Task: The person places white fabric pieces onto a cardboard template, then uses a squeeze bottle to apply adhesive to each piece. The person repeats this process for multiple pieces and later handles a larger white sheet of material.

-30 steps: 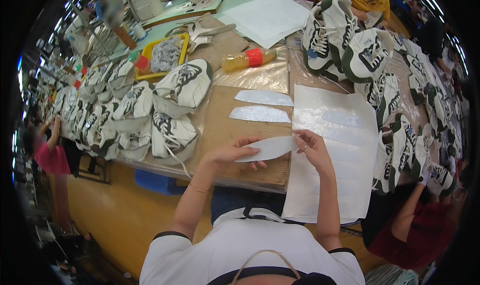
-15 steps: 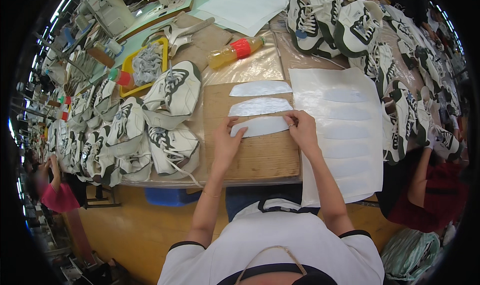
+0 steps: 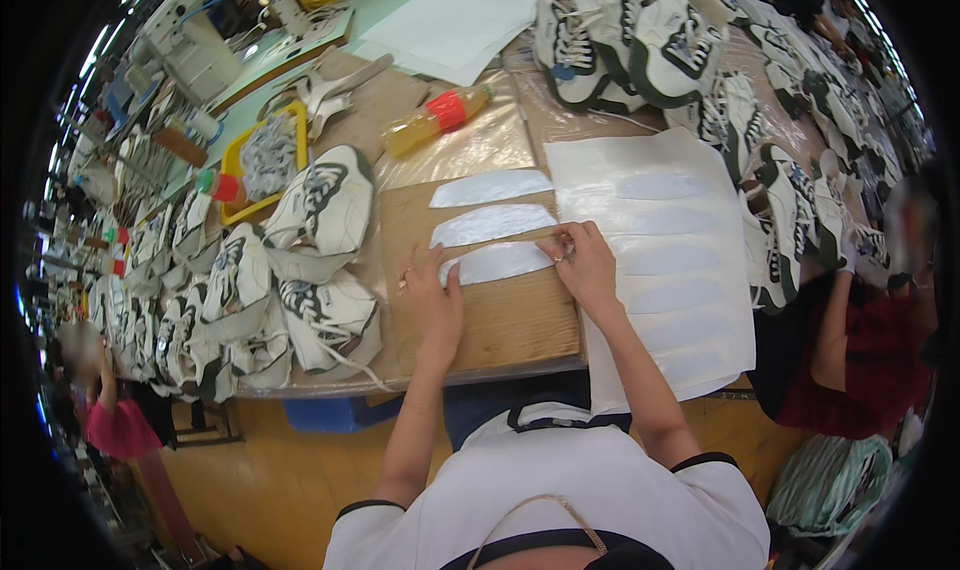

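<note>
Three white curved strips lie one above another on a brown cardboard sheet (image 3: 480,335) in front of me. The far strip (image 3: 492,187) and the middle strip (image 3: 494,225) have no hand on them. At the nearest strip (image 3: 500,263), which looks glossy, my right hand (image 3: 588,272) has thumb and forefinger closed at the right end. By its left end is my left hand (image 3: 432,305), fingers apart and thumb beside the strip's corner. A white backing sheet (image 3: 590,185) with several similar pale strips lies to the right, partly under my right forearm.
White and dark-green sneakers (image 3: 323,202) crowd the left side, and more sneakers (image 3: 680,50) stand at the far right. A drink bottle (image 3: 437,120) lies beyond the cardboard. A yellow basket (image 3: 233,160) holds grey material. A co-worker's arm (image 3: 833,330) is at right.
My left fingers have loosened and spread at the nearest strip's left end, while my right hand stays at the other end. That strip now looks shinier. The whole view has shifted slightly.
</note>
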`<state>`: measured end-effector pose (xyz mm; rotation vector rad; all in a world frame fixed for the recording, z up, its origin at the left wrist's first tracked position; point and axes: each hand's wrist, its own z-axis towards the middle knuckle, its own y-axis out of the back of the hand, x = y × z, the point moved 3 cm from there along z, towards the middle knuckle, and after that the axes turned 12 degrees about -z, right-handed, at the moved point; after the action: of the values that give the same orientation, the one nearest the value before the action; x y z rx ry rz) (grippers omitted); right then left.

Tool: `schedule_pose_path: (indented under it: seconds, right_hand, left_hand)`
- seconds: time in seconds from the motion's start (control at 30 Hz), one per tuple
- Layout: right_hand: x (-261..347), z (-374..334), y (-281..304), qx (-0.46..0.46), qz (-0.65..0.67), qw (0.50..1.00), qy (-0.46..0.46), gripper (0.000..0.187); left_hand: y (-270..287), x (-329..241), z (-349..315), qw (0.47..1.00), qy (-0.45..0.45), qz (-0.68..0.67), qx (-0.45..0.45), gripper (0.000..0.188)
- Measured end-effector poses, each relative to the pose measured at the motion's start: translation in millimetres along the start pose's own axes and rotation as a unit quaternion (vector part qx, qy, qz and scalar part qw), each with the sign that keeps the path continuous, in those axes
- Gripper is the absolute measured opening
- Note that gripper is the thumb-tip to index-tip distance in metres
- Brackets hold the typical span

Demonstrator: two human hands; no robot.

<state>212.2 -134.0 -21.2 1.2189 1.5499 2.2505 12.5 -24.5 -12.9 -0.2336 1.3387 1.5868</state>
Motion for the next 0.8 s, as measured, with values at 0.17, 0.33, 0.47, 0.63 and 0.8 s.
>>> schedule_pose_path:
  seconds: [0.17, 0.33, 0.47, 0.63, 0.8]
  right_hand:
    - [-44, 19, 28, -0.104, -0.084, 0.990, 0.050, 0.017]
    - [-94, 68, 48, -0.091, -0.252, 0.937, 0.223, 0.013]
    - [-108, 83, 42, -0.022, -0.326, 0.891, 0.314, 0.012]
    - [-108, 80, 36, -0.056, -0.427, 0.807, 0.404, 0.014]
    - [-120, 83, 44, -0.061, -0.264, 0.912, 0.308, 0.013]
  left_hand:
    - [-25, -34, -12, 0.987, -0.100, -0.011, 0.123, 0.039]
    - [-102, -81, 7, 0.950, -0.186, -0.047, 0.248, 0.049]
    - [-166, -102, 25, 0.935, -0.220, -0.013, 0.279, 0.059]
    - [-183, -94, 20, 0.935, -0.218, -0.003, 0.280, 0.062]
    - [-182, -94, 19, 0.937, -0.219, -0.001, 0.272, 0.059]
